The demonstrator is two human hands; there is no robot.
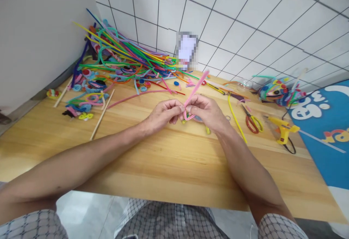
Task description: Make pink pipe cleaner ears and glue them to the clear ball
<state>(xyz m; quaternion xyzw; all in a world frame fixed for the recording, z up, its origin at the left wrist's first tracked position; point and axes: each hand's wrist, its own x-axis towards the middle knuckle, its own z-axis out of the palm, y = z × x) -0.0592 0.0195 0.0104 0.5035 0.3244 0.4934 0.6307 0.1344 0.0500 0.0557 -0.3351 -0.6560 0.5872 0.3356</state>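
Head view, looking down on a wooden table (169, 166): two bare hands at work with a pink pipe cleaner (197, 87). The left hand (167, 112) pinches the strip between thumb and fingertips. The right hand (205, 112), just beside it, is likewise closed on the strip, thumb against fingers. The pink pipe cleaner lies between the two hands above the middle of the table; its straight end slants up and to the right, while its lower part is bent into a small angular loop. Small pieces under the hands are partly hidden, among them a yellow piece (208, 130) near the right hand.

Left and rear: a large heap of coloured pipe cleaners (141, 59) reaches toward the tiled wall (231, 6), with small coiled shapes (87, 102) in front. A wooden stick (102, 114) lies aslant near these. A blurred upright rectangle (187, 50) stands at the wall.

Right: a yellow pipe cleaner (237, 119) lies near the right forearm; beyond it are scissors (253, 122) with red and yellow handles, then a yellow glue gun (285, 130) beside a blue mat (319, 166).
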